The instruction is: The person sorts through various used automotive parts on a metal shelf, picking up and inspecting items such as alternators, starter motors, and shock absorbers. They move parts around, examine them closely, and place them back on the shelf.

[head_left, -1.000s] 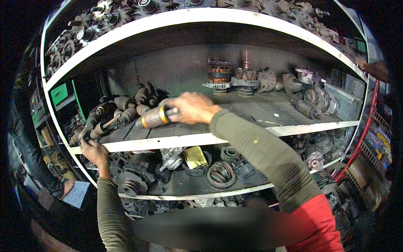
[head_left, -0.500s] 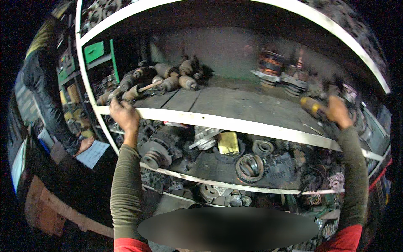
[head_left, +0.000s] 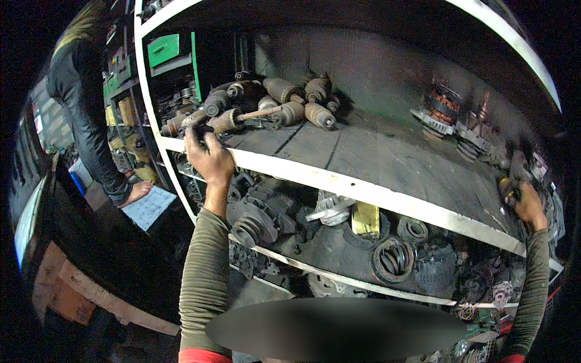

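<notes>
My left hand (head_left: 210,163) is curled over the white front edge (head_left: 302,172) of a shelf, near its left post. Just behind its fingertips lies a pile of worn, cylindrical motor armatures (head_left: 290,113), some with shafts sticking out. At the shelf's right end my right hand (head_left: 530,206) is closed around a dark, rounded piece with a yellow band (head_left: 507,189). The fingers cover much of that piece, so its kind is unclear. Farther back on the same shelf stands a copper-wound stator (head_left: 442,106) beside other greasy metal parts.
The lower shelf holds a pulley part (head_left: 248,230), a ring-shaped coil part (head_left: 393,260) and a yellow block (head_left: 365,218). At the left, another person's leg (head_left: 91,121) and bare foot (head_left: 138,192) rest by a pale sheet (head_left: 150,207). A green drawer (head_left: 163,50) is behind.
The view has swung left, so the shelf sits farther right and slants more. My left hand stays on the edge. The yellow-banded piece now appears shorter, more end-on, in my right hand.
</notes>
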Demonstrator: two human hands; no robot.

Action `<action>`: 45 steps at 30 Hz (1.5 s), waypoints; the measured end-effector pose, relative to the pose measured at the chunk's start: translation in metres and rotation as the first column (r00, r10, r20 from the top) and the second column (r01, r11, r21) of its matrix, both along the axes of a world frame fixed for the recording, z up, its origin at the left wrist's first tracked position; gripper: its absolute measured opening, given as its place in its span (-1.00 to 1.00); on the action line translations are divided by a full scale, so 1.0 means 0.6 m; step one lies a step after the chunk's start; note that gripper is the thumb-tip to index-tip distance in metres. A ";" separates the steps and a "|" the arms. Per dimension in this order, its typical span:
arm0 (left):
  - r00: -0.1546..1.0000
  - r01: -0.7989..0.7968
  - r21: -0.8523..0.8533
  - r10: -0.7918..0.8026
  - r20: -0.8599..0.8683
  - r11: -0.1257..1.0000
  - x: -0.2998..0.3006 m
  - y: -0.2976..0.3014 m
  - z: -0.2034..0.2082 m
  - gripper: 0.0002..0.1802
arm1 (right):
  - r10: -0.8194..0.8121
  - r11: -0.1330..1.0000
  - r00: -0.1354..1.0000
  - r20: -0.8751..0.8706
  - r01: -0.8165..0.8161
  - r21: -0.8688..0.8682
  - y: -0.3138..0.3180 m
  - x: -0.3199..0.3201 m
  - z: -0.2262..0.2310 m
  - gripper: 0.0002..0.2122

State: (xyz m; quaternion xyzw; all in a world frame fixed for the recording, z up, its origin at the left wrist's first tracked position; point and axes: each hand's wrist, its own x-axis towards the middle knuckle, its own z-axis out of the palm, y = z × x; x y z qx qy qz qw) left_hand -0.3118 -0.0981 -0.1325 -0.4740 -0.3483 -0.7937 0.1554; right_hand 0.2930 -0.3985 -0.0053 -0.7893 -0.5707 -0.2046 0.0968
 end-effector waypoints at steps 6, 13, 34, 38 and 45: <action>0.993 0.092 0.093 -0.099 0.067 0.991 -0.002 0.014 -0.005 -0.64 | 0.518 0.831 0.849 0.102 -0.528 0.175 0.250 -0.283 0.014 -0.46; 0.992 0.071 -0.004 -0.070 0.103 0.997 -0.006 0.012 -0.011 -0.71 | 0.669 0.737 0.740 0.070 -0.673 0.061 0.530 -0.607 0.014 -0.14; 0.996 0.047 -0.012 -0.046 0.074 0.999 -0.005 0.009 -0.007 -0.75 | 0.694 0.652 0.656 -0.297 -0.748 -0.128 0.537 -0.576 0.017 -0.13; 0.994 0.060 -0.011 -0.059 0.095 0.998 -0.004 0.008 -0.008 -0.74 | 0.603 0.737 0.750 -0.272 -0.654 -0.171 0.555 -0.628 0.000 -0.02; 0.992 0.069 -0.029 -0.065 0.105 0.997 -0.004 0.009 -0.006 -0.75 | 0.570 0.715 0.724 -0.390 -0.670 -0.200 0.557 -0.650 0.013 -0.01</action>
